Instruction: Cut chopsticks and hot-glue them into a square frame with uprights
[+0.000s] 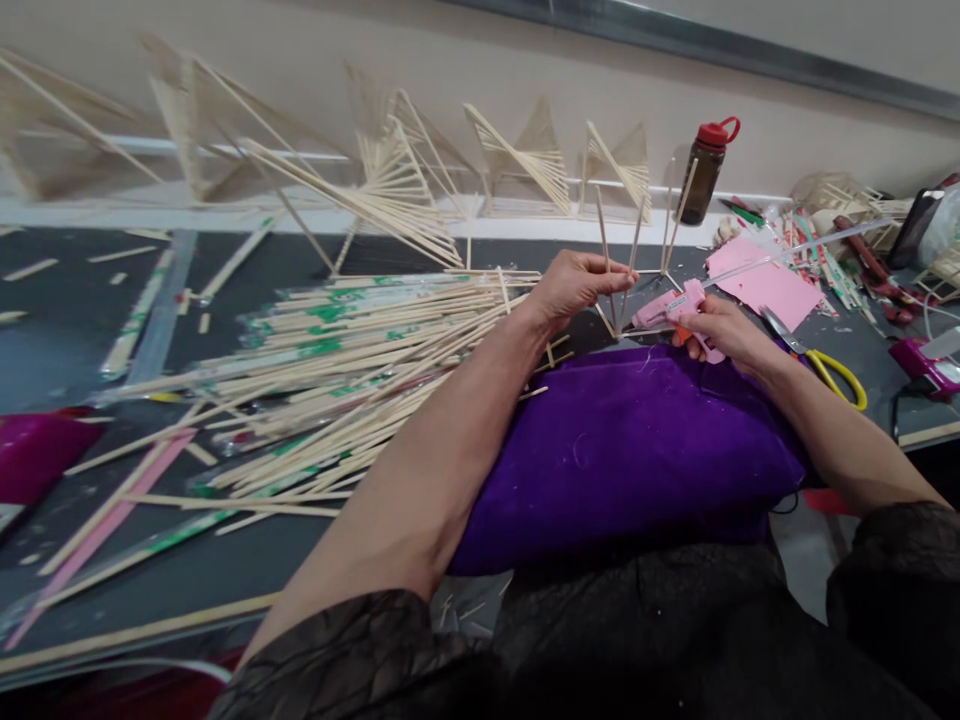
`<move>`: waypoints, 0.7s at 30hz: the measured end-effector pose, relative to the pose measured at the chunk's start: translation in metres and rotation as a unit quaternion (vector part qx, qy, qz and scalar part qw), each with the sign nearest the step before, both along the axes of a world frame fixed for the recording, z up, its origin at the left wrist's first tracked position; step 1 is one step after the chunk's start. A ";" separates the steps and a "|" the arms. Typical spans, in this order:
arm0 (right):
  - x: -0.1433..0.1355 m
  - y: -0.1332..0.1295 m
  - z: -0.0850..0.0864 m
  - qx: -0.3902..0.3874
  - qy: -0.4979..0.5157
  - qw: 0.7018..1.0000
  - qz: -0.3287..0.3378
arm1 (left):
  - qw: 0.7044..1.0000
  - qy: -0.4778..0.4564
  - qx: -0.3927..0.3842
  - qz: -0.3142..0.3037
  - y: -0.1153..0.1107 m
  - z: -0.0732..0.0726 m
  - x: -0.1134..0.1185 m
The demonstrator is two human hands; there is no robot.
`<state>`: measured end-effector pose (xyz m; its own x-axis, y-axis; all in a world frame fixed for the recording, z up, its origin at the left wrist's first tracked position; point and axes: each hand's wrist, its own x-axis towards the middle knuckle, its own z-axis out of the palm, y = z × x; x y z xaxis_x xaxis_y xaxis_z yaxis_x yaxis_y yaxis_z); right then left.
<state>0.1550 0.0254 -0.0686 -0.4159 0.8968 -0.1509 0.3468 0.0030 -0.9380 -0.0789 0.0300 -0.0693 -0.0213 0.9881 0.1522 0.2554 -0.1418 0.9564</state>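
My right hand (721, 330) is closed round the handle of a pink hot glue gun (661, 308). A long clear glue stick (780, 256) runs out of the gun's back. The gun's nozzle points left, close to the foot of a wooden stick frame (602, 225) with several thin sticks standing up from its base. Fingers pinched, my left hand (570, 288) grips one of the frame's upright wooden sticks. Below both hands lies a folded purple cloth (630, 440), over the table edge and my lap.
A large pile of wooden sticks (375, 370), some in wrappers, covers the table left of me. Twisted stick structures (525, 165) stand along the wall. A bottle (701, 175), pink paper (757, 275), yellow-handled scissors (832, 375) and a magenta device (922, 368) are at right.
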 end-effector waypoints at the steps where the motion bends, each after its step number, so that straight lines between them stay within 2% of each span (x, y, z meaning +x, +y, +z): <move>1: 0.000 0.000 0.000 0.002 0.001 1.000 0.000 | 1.000 0.001 0.000 0.001 0.000 0.000 0.000; 21: -0.001 -0.001 -0.001 0.040 -0.018 0.999 0.026 | 1.000 -0.013 -0.007 0.009 -0.002 0.003 0.002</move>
